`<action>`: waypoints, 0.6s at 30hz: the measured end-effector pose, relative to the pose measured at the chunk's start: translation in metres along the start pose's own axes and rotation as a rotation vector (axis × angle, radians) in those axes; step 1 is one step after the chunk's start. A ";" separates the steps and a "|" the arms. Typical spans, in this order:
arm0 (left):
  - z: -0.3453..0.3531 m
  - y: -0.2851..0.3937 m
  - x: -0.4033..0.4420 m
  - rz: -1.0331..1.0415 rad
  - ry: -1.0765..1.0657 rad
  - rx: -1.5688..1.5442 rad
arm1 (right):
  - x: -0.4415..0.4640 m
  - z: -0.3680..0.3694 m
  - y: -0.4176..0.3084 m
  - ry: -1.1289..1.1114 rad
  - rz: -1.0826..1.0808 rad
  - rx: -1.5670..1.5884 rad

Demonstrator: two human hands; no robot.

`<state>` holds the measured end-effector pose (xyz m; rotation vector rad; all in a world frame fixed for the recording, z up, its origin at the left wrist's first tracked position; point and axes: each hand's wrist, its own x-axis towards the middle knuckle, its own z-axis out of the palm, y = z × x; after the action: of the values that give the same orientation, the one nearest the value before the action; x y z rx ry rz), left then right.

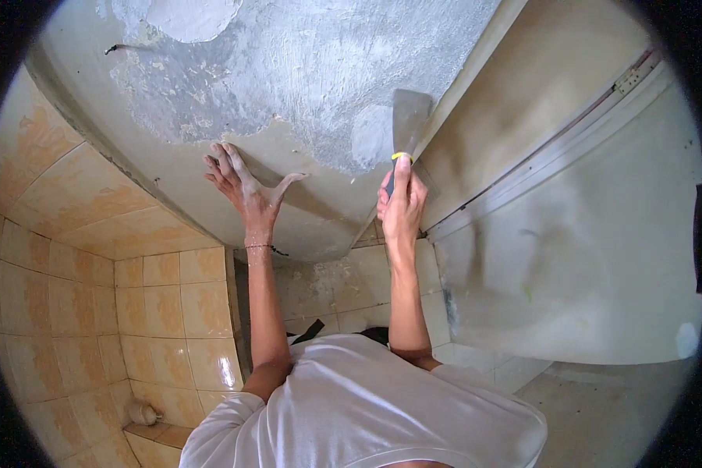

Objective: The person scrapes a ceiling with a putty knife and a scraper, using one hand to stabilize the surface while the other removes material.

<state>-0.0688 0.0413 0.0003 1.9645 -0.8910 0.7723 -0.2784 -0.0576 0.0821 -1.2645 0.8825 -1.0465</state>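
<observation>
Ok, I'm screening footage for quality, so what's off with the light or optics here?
Head view: black rounded corners and bowed edges suggest a very wide lens; cool light brightens the patchy wall; a soft shadow falls beside the left hand; small, bright glare sits on a glazed tile; the scraper blade looks slightly soft.

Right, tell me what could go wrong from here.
The putty knife in the right hand is close to the wall's corner edge, so a slip might chip it. The left hand is spread at the lower border of the rough grey patch; its fingertips could smudge or loosen material there. The dark stub sticking out at upper left might snag a hand.
</observation>
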 end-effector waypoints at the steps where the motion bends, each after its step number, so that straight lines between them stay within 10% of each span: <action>1: 0.000 0.000 -0.001 0.002 0.002 -0.002 | -0.002 -0.001 0.002 -0.012 0.022 -0.003; 18: 0.000 0.001 0.000 -0.024 -0.004 -0.005 | 0.003 0.023 -0.013 -0.095 -0.085 0.033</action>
<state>-0.0693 0.0411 0.0010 1.9701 -0.8692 0.7520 -0.2575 -0.0538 0.0974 -1.3221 0.7418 -1.0553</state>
